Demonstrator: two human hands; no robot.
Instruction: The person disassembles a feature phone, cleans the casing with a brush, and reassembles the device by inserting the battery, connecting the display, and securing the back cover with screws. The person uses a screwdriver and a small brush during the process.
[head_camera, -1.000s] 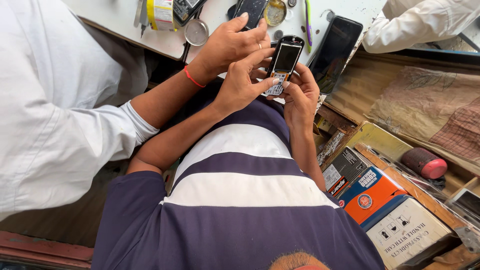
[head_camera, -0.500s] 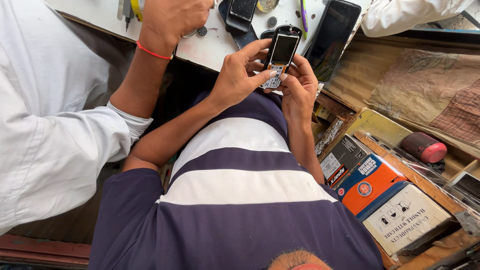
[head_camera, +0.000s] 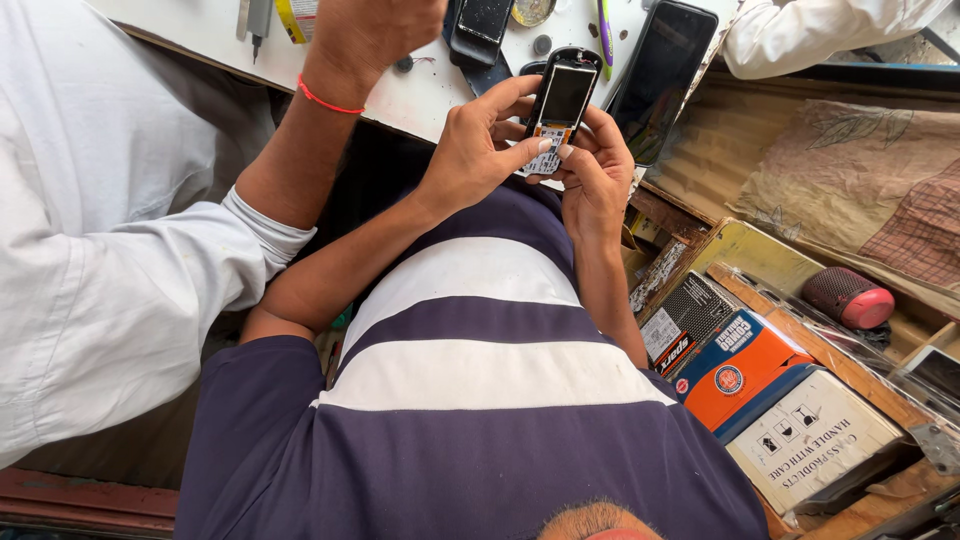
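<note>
Since a moment earlier, a co-worker's hand (head_camera: 375, 30) with a red wrist thread had lifted away from the keypad phone (head_camera: 558, 110). Both the left hand (head_camera: 478, 145) and right hand (head_camera: 597, 175) gripped that one phone, thumbs on its keys, at the edge of the white table (head_camera: 400, 95). One dark smartphone (head_camera: 665, 75) lay just right of it. Three boxes sat well below-right: black (head_camera: 685, 320), orange (head_camera: 745, 365), white (head_camera: 815, 450).
</note>
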